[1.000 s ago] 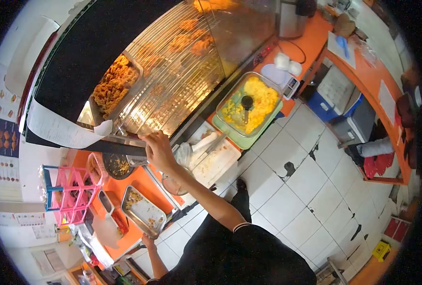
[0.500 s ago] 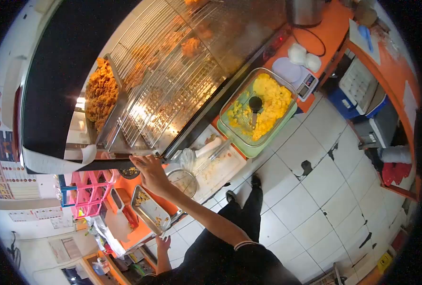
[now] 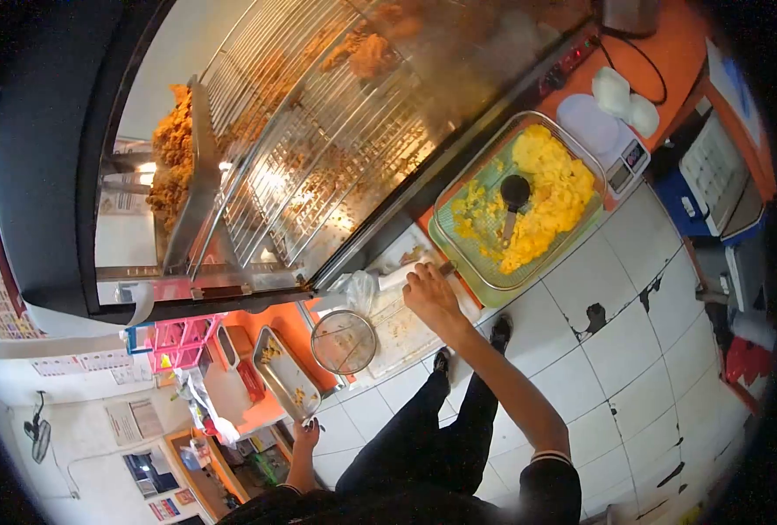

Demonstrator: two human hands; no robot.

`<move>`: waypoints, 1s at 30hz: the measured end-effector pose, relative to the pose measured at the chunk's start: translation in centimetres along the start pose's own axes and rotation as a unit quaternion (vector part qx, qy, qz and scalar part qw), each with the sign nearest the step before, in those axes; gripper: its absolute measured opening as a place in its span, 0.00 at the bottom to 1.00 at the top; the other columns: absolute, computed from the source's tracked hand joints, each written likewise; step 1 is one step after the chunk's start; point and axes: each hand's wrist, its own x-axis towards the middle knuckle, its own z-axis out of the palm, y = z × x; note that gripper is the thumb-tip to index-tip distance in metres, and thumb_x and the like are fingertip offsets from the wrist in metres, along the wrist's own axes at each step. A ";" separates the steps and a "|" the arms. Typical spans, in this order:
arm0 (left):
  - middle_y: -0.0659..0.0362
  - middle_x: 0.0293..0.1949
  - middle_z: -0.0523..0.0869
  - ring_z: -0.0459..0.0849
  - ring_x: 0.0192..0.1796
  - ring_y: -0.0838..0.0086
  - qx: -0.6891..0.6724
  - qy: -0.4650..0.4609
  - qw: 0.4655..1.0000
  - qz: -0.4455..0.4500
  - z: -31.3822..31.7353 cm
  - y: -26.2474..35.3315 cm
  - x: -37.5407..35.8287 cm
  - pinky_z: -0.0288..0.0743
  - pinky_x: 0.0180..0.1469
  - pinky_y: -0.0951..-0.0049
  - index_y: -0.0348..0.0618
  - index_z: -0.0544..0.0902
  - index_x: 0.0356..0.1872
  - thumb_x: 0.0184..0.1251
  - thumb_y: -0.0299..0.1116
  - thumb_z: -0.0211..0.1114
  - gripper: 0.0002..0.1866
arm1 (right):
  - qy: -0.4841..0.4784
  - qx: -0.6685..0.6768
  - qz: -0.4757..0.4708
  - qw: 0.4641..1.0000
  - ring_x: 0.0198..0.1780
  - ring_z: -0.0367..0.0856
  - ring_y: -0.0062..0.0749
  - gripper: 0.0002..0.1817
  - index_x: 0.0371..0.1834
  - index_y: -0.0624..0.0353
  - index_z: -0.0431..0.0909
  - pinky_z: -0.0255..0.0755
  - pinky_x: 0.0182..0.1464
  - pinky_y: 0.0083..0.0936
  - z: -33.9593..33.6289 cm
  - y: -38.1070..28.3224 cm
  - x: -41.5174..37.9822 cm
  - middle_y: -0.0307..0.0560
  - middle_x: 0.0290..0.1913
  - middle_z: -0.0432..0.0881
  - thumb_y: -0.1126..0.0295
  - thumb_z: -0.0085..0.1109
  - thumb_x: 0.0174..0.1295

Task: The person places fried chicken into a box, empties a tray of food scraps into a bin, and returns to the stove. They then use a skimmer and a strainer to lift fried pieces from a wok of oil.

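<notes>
My right hand reaches down over the white cutting board, fingers bent and pressed together beside a white cylindrical handle or roll. What these fingers close on is hidden under them, and I cannot tell its kind. Just past the fingertips stands a clear rectangular container of yellow, crumbly batter-like food, with a dark-handled utensil in it. Lower left, my left hand has its fingers apart at the near end of a metal tray with crumbs in it.
A round wire strainer lies at the board's left end. Above is a lit display warmer with wire racks and fried pieces. A tray of browned food sits inside it. A kitchen scale and pink basket rack flank the work area.
My right hand has moved right and down, from the warmer's lower edge to the cutting board. My left hand stays near the metal tray's end. The view has shifted.
</notes>
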 end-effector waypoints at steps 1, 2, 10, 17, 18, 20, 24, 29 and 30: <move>0.54 0.44 0.63 0.66 0.44 0.70 -0.123 0.068 0.989 -0.054 0.5 0.3 0.0 0.75 0.45 0.71 0.38 0.68 0.42 0.53 0.30 0.59 0.16 | -0.075 -0.021 -0.042 0.996 0.45 0.71 0.39 0.06 0.24 0.60 0.80 0.65 0.49 0.33 -2.1 0.4 0.8 0.45 0.32 0.76 0.73 0.53 0.46; 0.55 0.44 0.63 0.66 0.43 0.71 -0.245 0.132 0.954 -0.108 1.3 0.3 0.1 0.75 0.45 0.71 0.37 0.68 0.41 0.52 0.30 0.60 0.16 | -0.046 -0.011 -0.038 0.998 0.46 0.71 0.38 0.06 0.24 0.59 0.80 0.64 0.49 0.33 -2.5 0.4 1.4 0.45 0.32 0.76 0.72 0.52 0.46; 0.56 0.41 0.64 0.68 0.41 0.71 -0.328 0.216 0.915 -0.094 0.0 -3.6 1.3 0.73 0.44 0.74 0.33 0.63 0.41 0.56 0.35 0.56 0.18 | -0.024 -0.050 -0.091 0.994 0.46 0.72 0.35 0.06 0.24 0.53 0.79 0.63 0.52 0.35 -2.1 0.8 3.4 0.44 0.36 0.78 0.69 0.51 0.48; 0.60 0.39 0.62 0.65 0.35 0.75 -0.377 0.199 0.899 -0.101 1.0 -5.2 2.1 0.72 0.37 0.79 0.40 0.64 0.42 0.56 0.38 0.53 0.17 | -0.066 -0.027 -0.125 0.990 0.51 0.71 0.39 0.07 0.27 0.57 0.78 0.64 0.53 0.33 -3.0 1.3 3.3 0.48 0.48 0.75 0.71 0.50 0.48; 0.61 0.37 0.63 0.65 0.34 0.76 -0.383 0.189 0.899 -0.097 1.3 -5.3 2.2 0.71 0.35 0.79 0.41 0.65 0.40 0.56 0.38 0.53 0.15 | -0.059 -0.039 -0.126 0.990 0.51 0.71 0.39 0.07 0.27 0.57 0.78 0.64 0.52 0.33 -2.8 1.3 3.1 0.48 0.48 0.74 0.71 0.50 0.48; 0.62 0.34 0.64 0.65 0.32 0.77 -0.389 0.169 0.901 -0.089 1.2 -5.2 2.5 0.70 0.32 0.81 0.44 0.67 0.38 0.55 0.38 0.54 0.13 | -0.045 -0.059 -0.122 0.990 0.51 0.70 0.39 0.07 0.27 0.59 0.77 0.64 0.52 0.34 -2.3 1.3 2.4 0.49 0.49 0.74 0.71 0.49 0.49; 0.62 0.35 0.69 0.70 0.32 0.79 -0.383 0.113 0.916 -0.030 1.8 -4.3 2.1 0.69 0.32 0.82 0.43 0.70 0.39 0.52 0.41 0.58 0.17 | -0.194 -0.055 -0.128 0.971 0.52 0.70 0.39 0.09 0.29 0.62 0.79 0.63 0.52 0.34 -5.5 -0.2 2.6 0.51 0.45 0.75 0.73 0.49 0.50; 0.60 0.43 0.70 0.72 0.36 0.77 -0.406 0.142 0.902 -0.043 4.6 -1.8 0.2 0.69 0.28 0.82 0.44 0.70 0.42 0.54 0.40 0.55 0.16 | -0.171 -0.068 -0.099 0.978 0.53 0.70 0.39 0.09 0.30 0.63 0.78 0.63 0.52 0.35 -4.2 -0.1 2.4 0.52 0.49 0.74 0.74 0.47 0.50; 0.59 0.44 0.69 0.72 0.38 0.76 -0.371 0.129 0.919 -0.017 4.6 -2.7 0.8 0.70 0.30 0.81 0.44 0.69 0.44 0.54 0.40 0.55 0.18 | -0.155 -0.054 -0.093 0.982 0.52 0.70 0.40 0.10 0.31 0.63 0.78 0.64 0.52 0.34 -3.6 0.3 2.2 0.53 0.49 0.74 0.75 0.47 0.50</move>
